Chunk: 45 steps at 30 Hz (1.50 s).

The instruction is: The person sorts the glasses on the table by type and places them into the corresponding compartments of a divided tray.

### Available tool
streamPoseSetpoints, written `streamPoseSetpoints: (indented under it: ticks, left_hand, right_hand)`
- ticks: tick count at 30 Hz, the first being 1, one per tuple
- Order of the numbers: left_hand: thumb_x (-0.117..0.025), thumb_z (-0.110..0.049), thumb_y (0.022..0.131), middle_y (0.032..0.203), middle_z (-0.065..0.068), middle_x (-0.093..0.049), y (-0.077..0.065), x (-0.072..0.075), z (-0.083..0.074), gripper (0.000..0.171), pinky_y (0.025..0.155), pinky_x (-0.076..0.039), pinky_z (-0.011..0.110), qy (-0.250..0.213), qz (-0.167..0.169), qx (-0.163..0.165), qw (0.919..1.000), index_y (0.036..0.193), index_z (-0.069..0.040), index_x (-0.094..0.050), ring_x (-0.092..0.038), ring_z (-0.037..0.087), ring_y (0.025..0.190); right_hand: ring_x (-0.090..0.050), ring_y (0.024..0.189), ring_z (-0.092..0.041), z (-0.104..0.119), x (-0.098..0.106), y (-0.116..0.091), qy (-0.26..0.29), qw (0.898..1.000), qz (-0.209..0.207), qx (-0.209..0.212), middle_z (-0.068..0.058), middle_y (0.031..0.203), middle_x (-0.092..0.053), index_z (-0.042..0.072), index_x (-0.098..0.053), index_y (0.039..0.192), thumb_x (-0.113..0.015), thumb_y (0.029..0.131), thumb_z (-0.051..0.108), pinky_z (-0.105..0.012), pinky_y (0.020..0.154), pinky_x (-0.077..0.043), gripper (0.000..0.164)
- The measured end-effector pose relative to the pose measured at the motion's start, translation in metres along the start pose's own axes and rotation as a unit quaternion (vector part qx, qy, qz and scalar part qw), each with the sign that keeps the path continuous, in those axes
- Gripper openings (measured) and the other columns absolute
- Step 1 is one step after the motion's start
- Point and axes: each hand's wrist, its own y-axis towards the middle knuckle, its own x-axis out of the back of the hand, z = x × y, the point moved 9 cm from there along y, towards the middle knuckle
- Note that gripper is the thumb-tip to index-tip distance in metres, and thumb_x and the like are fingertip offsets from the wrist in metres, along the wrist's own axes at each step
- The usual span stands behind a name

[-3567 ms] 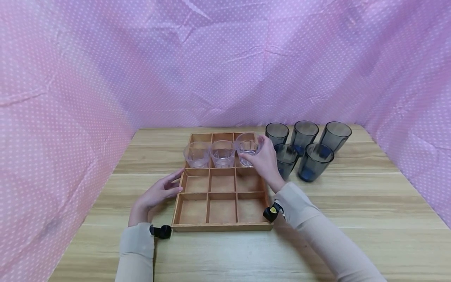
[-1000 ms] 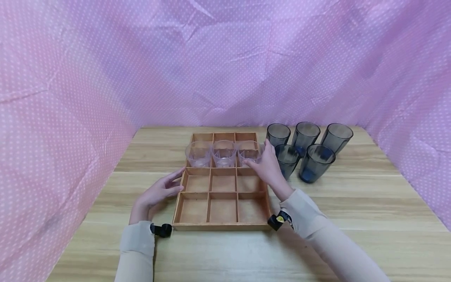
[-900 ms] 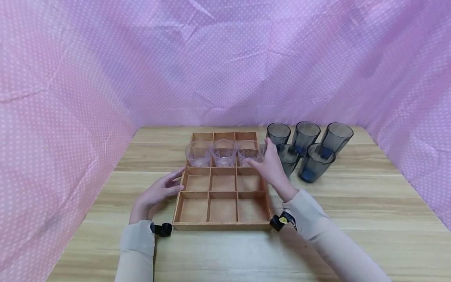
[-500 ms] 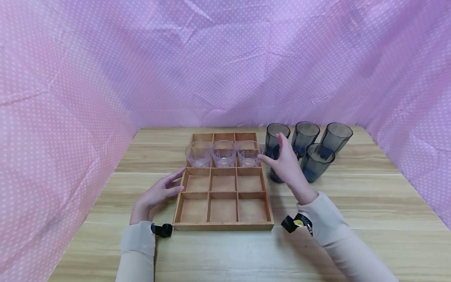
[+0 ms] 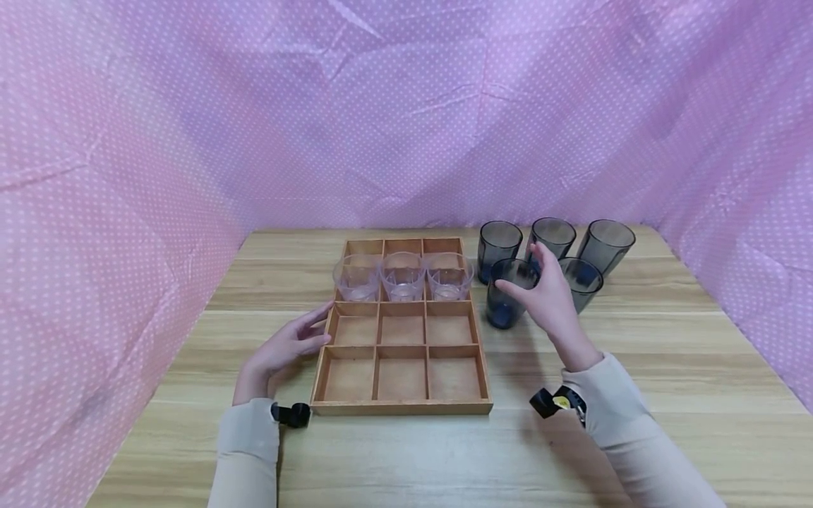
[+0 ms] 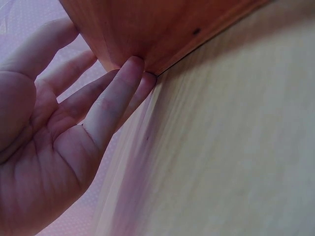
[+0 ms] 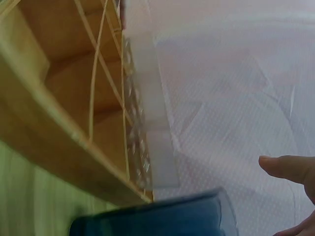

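A wooden divided tray (image 5: 401,408) lies on the table, with three clear cups (image 5: 403,288) side by side in its back compartments. My left hand (image 5: 286,347) rests its extended fingers against the tray's left side; the left wrist view shows its fingertips (image 6: 132,66) touching the wood near a corner. My right hand (image 5: 551,300), thumb and fingers spread apart, is at the front left dark tinted glass (image 5: 504,310) and holds nothing. In the right wrist view that glass (image 7: 157,219) stands apart from the thumb (image 7: 285,168).
Several more tinted glasses (image 5: 500,247) stand upright behind and right of the right hand, close together. One front glass (image 5: 583,282) is partly hidden by that hand. Pink dotted cloth (image 5: 406,155) hangs around the back and sides of the wood-grain table (image 5: 673,367).
Earlier my right hand held the right-hand clear cup at the tray's back; it has released the cup and moved right to the tinted glasses. My left hand has stayed put.
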Motion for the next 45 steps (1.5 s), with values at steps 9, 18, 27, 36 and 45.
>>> streamPoseSetpoints:
  ticks: [9, 18, 27, 36, 45]
  left_hand:
    - [-0.058, -0.019, 0.097, 0.160, 0.026, -0.014, -0.002, -0.004, 0.002, 0.071, 0.108, -0.042, 0.041, -0.007, 0.003, -0.007, 1.0000, 0.155, -0.011, -0.019, -0.031, 0.047, 0.140]
    - [-0.059, -0.022, 0.097, 0.160, 0.025, -0.014, -0.002, -0.004, 0.004, 0.071, 0.109, -0.040, 0.046, -0.002, -0.005, -0.005, 1.0000, 0.155, -0.012, -0.020, -0.031, 0.047, 0.140]
    - [-0.059, -0.022, 0.097, 0.161, 0.024, -0.013, -0.003, -0.007, 0.006, 0.070, 0.109, -0.040, 0.048, -0.001, -0.006, 0.001, 1.0000, 0.155, -0.013, -0.020, -0.031, 0.047, 0.140]
    - [-0.058, -0.023, 0.097, 0.162, 0.021, -0.011, -0.004, -0.008, 0.007, 0.070, 0.111, -0.036, 0.053, -0.004, -0.010, 0.004, 0.9999, 0.156, -0.014, -0.020, -0.028, 0.048, 0.142]
    - [-0.059, -0.022, 0.097, 0.162, 0.020, -0.011, -0.004, -0.010, 0.005, 0.071, 0.111, -0.037, 0.053, -0.004, -0.010, -0.002, 0.9999, 0.156, -0.013, -0.020, -0.029, 0.048, 0.141]
  right_hand:
    - [-0.020, 0.147, -0.039, -0.017, 0.003, -0.001, -0.016, 1.000, 0.000, -0.003, -0.023, 0.159, -0.022, -0.004, -0.009, 0.153, -0.076, 0.084, 0.023, -0.055, 0.119, -0.021, 0.100]
    - [-0.024, 0.146, -0.041, -0.029, -0.003, 0.000, -0.010, 1.000, 0.017, -0.005, -0.026, 0.158, -0.022, -0.007, -0.009, 0.152, -0.076, 0.084, 0.021, -0.051, 0.118, -0.026, 0.099]
    - [-0.042, 0.133, -0.044, -0.046, -0.011, 0.001, -0.064, 0.997, 0.024, -0.031, -0.031, 0.148, -0.038, -0.006, -0.018, 0.151, -0.076, 0.083, 0.032, -0.053, 0.112, -0.036, 0.097]
    - [-0.051, 0.120, -0.044, -0.051, -0.011, 0.002, -0.078, 0.997, -0.009, -0.024, -0.032, 0.138, -0.048, -0.005, -0.025, 0.148, -0.076, 0.082, 0.035, -0.055, 0.104, -0.041, 0.092]
    - [-0.050, 0.122, -0.047, -0.051, -0.005, 0.001, -0.083, 0.995, -0.063, -0.006, -0.030, 0.133, -0.055, -0.006, -0.038, 0.141, -0.080, 0.076, 0.035, -0.056, 0.104, -0.041, 0.088]
